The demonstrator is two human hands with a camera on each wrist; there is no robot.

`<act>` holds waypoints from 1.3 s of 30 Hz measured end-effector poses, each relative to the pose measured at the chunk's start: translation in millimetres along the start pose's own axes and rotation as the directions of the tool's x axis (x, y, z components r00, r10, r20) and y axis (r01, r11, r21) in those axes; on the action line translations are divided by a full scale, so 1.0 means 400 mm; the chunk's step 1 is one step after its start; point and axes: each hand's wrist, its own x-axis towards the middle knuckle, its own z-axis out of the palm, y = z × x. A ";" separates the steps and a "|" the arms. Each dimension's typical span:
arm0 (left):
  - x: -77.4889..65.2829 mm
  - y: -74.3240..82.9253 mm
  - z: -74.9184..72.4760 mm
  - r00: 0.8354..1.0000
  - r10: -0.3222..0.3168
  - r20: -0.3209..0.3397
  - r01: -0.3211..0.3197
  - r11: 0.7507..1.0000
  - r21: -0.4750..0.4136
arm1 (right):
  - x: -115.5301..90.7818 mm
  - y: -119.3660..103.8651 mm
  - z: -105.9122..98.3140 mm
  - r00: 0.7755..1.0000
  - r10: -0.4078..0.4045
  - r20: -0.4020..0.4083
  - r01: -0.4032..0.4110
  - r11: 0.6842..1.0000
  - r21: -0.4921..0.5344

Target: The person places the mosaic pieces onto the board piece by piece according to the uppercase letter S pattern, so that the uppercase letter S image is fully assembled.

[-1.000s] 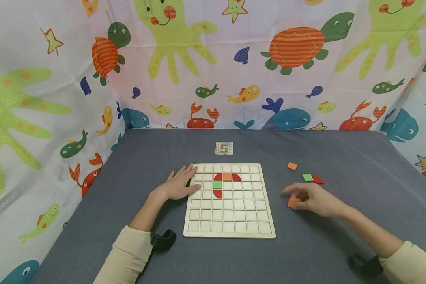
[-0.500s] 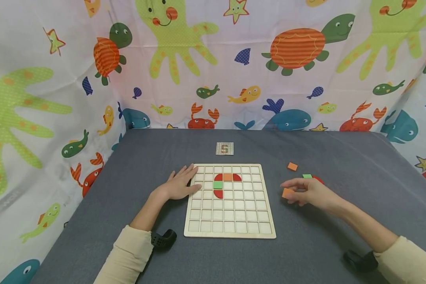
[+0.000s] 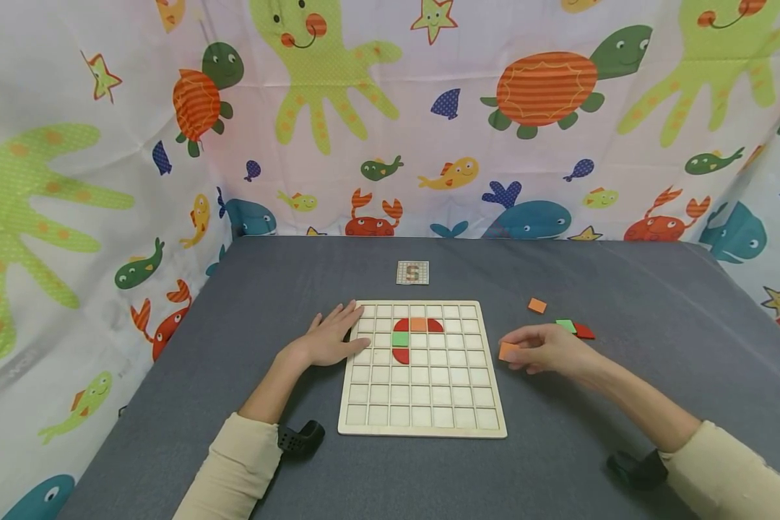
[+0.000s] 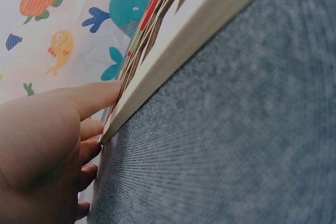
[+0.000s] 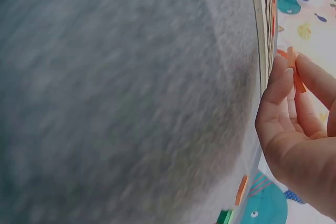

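Observation:
A pale wooden grid board (image 3: 422,427) lies on the grey cloth in the head view. Set in its upper cells are an orange square (image 3: 418,324), a green square (image 3: 400,339) and several red quarter-round tiles (image 3: 401,356). My left hand (image 3: 325,338) rests with spread fingers on the board's upper left edge; the left wrist view has its thumb on the rim. Just off the board's right side, my right hand (image 3: 549,349) pinches an orange square tile (image 3: 508,352) between thumb and finger, as the right wrist view also shows.
Right of the board lie a loose orange tile (image 3: 537,305), a green tile (image 3: 566,326) and a red tile (image 3: 583,331). Behind the board is a small card (image 3: 412,272) with a grid pattern. A printed curtain (image 3: 364,87) surrounds the table's far side.
My right hand has picked the orange tile up from the cloth and carried it left, toward the board's right edge. My left hand has stayed at the board's left edge.

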 end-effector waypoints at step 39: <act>-0.003 -0.008 0.004 1.000 0.016 -0.023 -0.017 1.000 -0.020 | 0.101 -0.124 0.186 0.995 0.087 0.048 -0.096 0.969 0.227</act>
